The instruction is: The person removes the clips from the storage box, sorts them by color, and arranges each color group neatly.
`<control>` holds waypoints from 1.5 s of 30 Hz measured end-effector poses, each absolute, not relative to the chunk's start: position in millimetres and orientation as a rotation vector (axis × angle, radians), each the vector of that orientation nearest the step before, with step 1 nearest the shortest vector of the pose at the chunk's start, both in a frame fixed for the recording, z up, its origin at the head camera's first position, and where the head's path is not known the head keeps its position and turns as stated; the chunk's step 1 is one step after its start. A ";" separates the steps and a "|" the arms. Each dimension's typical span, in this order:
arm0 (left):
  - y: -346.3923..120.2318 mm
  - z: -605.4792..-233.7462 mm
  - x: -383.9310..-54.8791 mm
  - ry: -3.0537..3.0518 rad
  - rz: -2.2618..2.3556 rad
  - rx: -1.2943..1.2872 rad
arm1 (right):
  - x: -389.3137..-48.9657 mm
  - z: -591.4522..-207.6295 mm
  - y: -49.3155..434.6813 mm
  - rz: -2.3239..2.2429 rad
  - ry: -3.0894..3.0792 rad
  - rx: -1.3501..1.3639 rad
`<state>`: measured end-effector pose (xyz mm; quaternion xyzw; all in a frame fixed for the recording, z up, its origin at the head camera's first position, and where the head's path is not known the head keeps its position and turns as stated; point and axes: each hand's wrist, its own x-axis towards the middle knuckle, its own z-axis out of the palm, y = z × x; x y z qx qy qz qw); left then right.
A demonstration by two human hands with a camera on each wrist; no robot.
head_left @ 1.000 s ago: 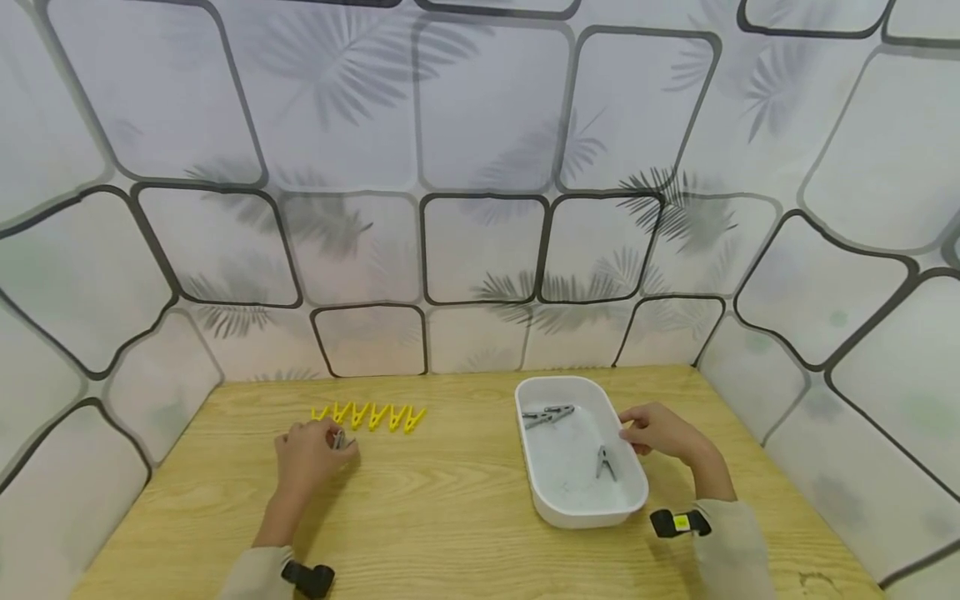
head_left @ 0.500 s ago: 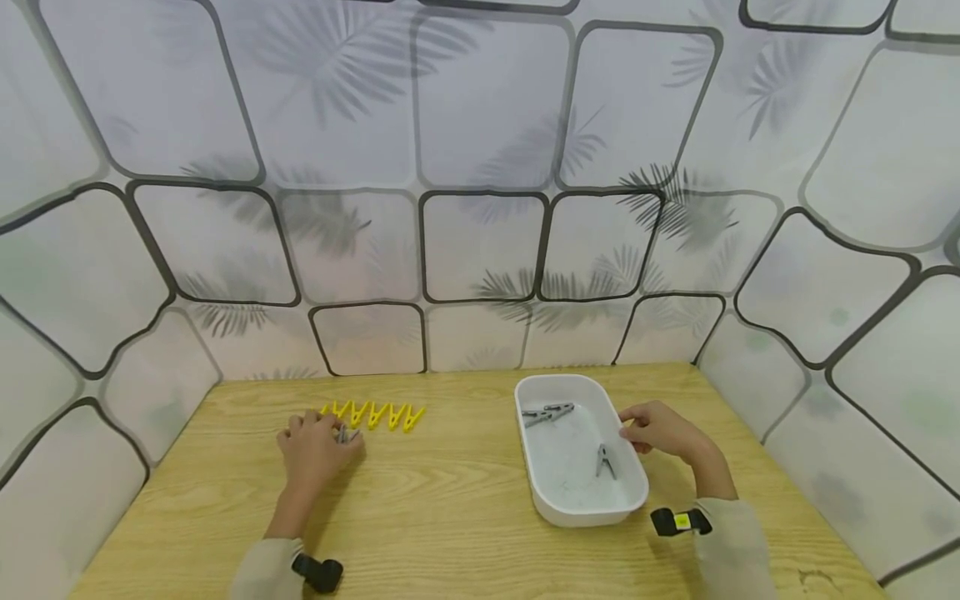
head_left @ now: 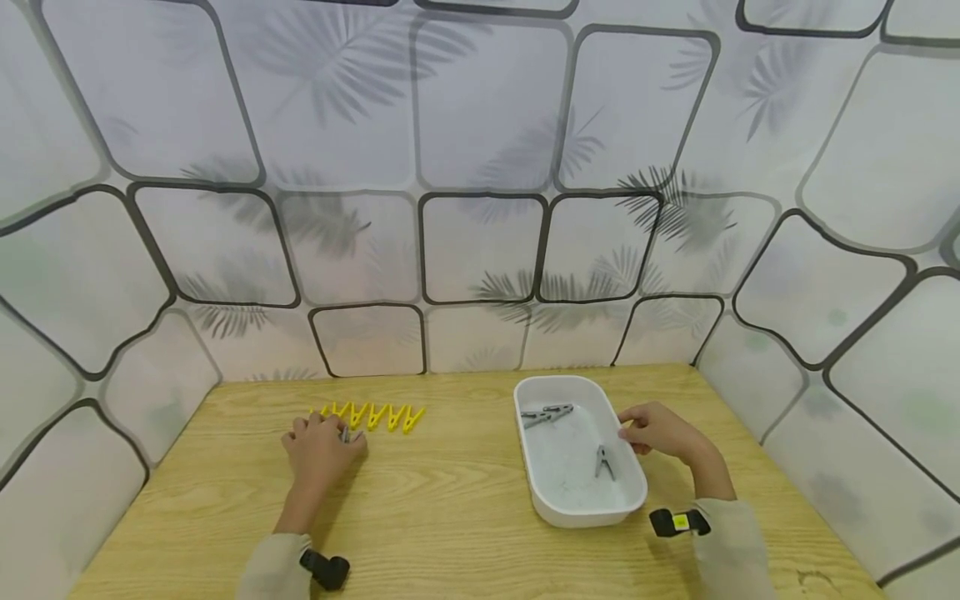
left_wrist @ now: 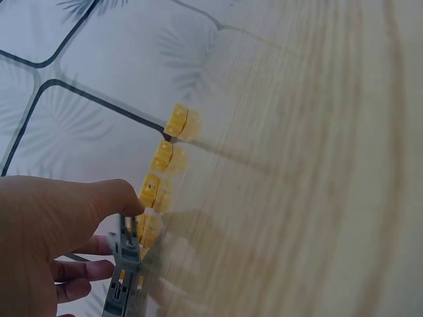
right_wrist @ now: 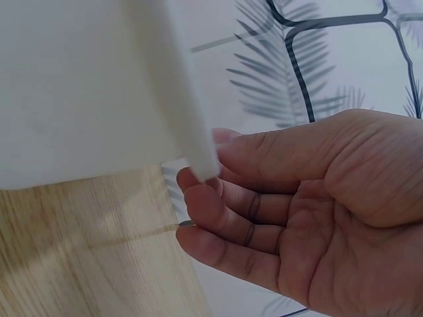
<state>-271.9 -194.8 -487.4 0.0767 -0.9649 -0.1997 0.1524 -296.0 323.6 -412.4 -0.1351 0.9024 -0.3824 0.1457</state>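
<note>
My left hand (head_left: 321,450) pinches a grey clothespin (left_wrist: 127,251) between thumb and fingers, low over the table at the left. Below that clip, more grey clip parts (left_wrist: 116,297) show in the left wrist view. Just beyond the hand, several yellow clothespins (head_left: 373,417) stand in a row, the leftmost partly hidden by the fingers. On the right side, my right hand (head_left: 660,429) grips the rim of a white plastic tray (head_left: 551,521), thumb on top and fingers curled beneath. Inside the tray lie one grey clothespin (head_left: 604,462) and a small cluster of grey clothespins (head_left: 549,413).
The light wooden table (head_left: 435,517) runs up to a patterned white wall covering (head_left: 480,250) at the back and both sides. Black wrist cameras (head_left: 326,571) sit at both cuffs.
My left hand has shifted slightly to the right along the front of the yellow row, still holding the grey clothespin. The right hand and the tray have stayed put.
</note>
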 end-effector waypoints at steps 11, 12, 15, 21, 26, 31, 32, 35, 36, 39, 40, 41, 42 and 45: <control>-194.3 -485.2 -271.0 -2.770 -0.593 0.204 | -297.0 -414.3 324.2 -1.096 2.598 -0.386; -194.4 -484.4 -270.9 -2.772 -0.594 0.200 | -297.3 -414.3 324.3 -1.096 2.600 -0.380; -193.9 -480.3 -269.7 -2.778 -0.599 0.195 | -298.7 -415.1 324.9 -1.086 2.607 -0.379; -188.6 -471.4 -270.7 -2.772 -0.614 0.180 | -299.0 -417.0 327.1 -1.083 2.616 -0.362; -183.1 -465.1 -274.8 -2.760 -0.625 0.146 | -300.1 -417.2 327.5 -1.098 2.609 -0.376; -173.6 -456.6 -278.4 -2.736 -0.649 0.092 | -299.7 -416.0 326.2 -1.103 2.599 -0.401; -170.6 -454.8 -279.8 -2.725 -0.658 0.075 | -299.4 -415.7 325.8 -1.103 2.599 -0.401; -158.6 -448.6 -285.8 -2.694 -0.699 0.015 | -299.2 -415.0 324.8 -1.095 2.608 -0.394; -154.0 -446.4 -288.4 -2.691 -0.706 -0.007 | -299.1 -414.8 324.6 -1.094 2.611 -0.390; -137.4 -438.9 -295.5 -2.679 -0.734 -0.065 | -299.5 -415.0 324.5 -1.086 2.622 -0.372; -131.2 -436.3 -297.6 -2.674 -0.739 -0.089 | -299.5 -414.9 324.5 -1.088 2.621 -0.371; -124.7 -433.1 -299.3 -2.667 -0.746 -0.114 | -299.3 -414.8 324.5 -1.088 2.620 -0.371; -118.0 -430.3 -301.1 -2.661 -0.747 -0.140 | -298.9 -414.6 324.4 -1.089 2.617 -0.371; -96.3 -422.8 -307.4 -2.628 -0.759 -0.237 | -298.3 -413.9 324.4 -1.090 2.618 -0.371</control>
